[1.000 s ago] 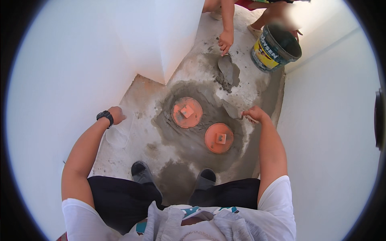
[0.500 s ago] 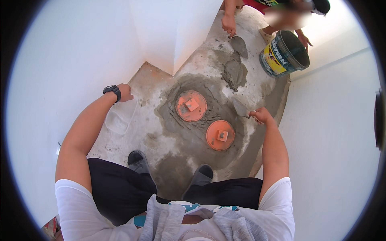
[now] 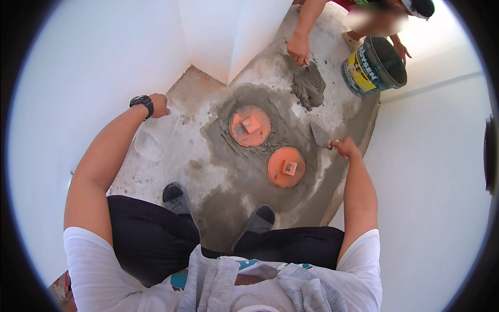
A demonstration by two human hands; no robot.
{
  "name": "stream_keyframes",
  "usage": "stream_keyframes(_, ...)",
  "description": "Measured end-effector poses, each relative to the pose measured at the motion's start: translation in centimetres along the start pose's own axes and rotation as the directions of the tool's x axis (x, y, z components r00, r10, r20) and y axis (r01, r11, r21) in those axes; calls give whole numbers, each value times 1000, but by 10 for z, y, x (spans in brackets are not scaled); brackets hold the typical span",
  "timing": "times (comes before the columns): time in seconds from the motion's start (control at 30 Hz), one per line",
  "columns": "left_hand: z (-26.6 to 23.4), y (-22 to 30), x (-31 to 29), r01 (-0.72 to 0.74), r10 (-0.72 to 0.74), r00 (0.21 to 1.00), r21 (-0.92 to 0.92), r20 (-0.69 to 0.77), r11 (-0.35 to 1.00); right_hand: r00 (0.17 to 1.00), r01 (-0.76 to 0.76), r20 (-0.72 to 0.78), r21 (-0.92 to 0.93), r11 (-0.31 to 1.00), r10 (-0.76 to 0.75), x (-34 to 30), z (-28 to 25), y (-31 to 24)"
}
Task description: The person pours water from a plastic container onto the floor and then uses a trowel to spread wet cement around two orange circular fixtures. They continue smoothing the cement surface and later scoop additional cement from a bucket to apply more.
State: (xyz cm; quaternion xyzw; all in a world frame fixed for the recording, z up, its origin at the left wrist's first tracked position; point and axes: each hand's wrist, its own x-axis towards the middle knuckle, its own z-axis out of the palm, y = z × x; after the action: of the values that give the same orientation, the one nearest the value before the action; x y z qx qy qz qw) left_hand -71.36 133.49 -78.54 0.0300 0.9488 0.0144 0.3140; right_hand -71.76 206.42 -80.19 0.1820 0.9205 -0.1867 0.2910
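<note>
My left hand (image 3: 159, 105), a dark watch on its wrist, is closed on the upper edge of a translucent plastic container (image 3: 150, 144), which hangs tilted beside the left wall. To the right, my right hand (image 3: 343, 147) grips the handle of a pointed trowel (image 3: 320, 135), its blade toward the wet mortar. Two round orange caps with square knobs sit in grey mortar (image 3: 218, 138) on the floor: one cap (image 3: 240, 118) farther off, the other cap (image 3: 279, 175) nearer my right foot. A mound of mortar (image 3: 310, 89) lies beyond my trowel.
At the far right a co-worker crouches, one hand (image 3: 298, 48) over the mortar mound, the other hand (image 3: 400, 51) by a tilted dark bucket (image 3: 358, 73). White walls flank me, and a wall corner (image 3: 227, 78) juts in ahead. My sandalled feet stand on the floor.
The co-worker's hand has moved nearer, bringing its trowel onto the mortar mound. My right hand and trowel have shifted slightly right. My left hand still holds the container.
</note>
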Motion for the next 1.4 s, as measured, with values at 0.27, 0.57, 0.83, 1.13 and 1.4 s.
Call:
stream_keyframes(0.27,0,1,1,-20,19,1000,-22,-12,1000,980,-57,-194,-125,991,32,6,-3,23)
stream_keyframes(0.57,7,-4,11,-71,69,995,-25,-69,997,967,-127,-240,-159,979,86,4,-5,21)
stream_keyframes(0.83,-1,1,0,-20,19,1000,-19,-18,1000,943,-53,-329,-314,948,-56,11,1,22)
stream_keyframes(1.13,4,-6,4,13,-14,1000,-63,-17,998,973,-47,-228,-75,996,29,24,4,-7)
stream_keyframes(1.4,11,-15,-3,23,-22,1000,-125,12,992,813,-47,-582,-73,996,-4,70,4,-25)
